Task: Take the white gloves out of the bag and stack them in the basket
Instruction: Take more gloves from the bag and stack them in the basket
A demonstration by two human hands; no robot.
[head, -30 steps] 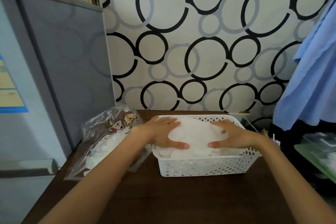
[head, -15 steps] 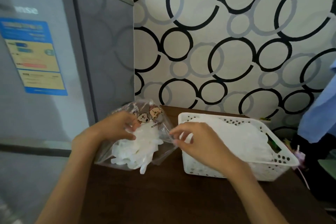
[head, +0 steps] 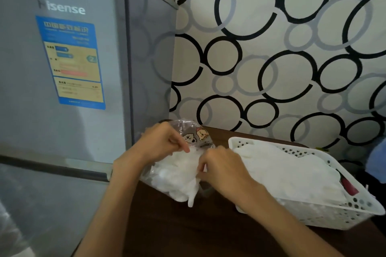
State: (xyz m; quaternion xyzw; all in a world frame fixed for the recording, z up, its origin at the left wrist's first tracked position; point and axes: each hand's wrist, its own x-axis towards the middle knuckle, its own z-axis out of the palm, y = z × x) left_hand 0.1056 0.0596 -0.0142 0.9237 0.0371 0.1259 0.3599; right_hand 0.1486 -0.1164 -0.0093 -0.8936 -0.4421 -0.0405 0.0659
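Both hands (head: 165,144) (head: 221,168) pinch the bag (head: 194,131) of white gloves (head: 177,177); more fill the basket (head: 334,215).

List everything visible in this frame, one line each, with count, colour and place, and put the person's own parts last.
bag: one, clear plastic with cartoon print, on the table beside the fridge.
gloves in bag: a bunch, count unclear, white, spilling from the bag's mouth.
basket: one, white perforated plastic, on the table right of the bag.
gloves in basket: a pile, count unclear, white.
table: one, dark brown.
fridge: one, grey, at left, with a blue and yellow label.
wallpaper: white with black and grey rings, behind the table.
left hand: grips the bag's edge.
right hand: pinches at the gloves in bag.
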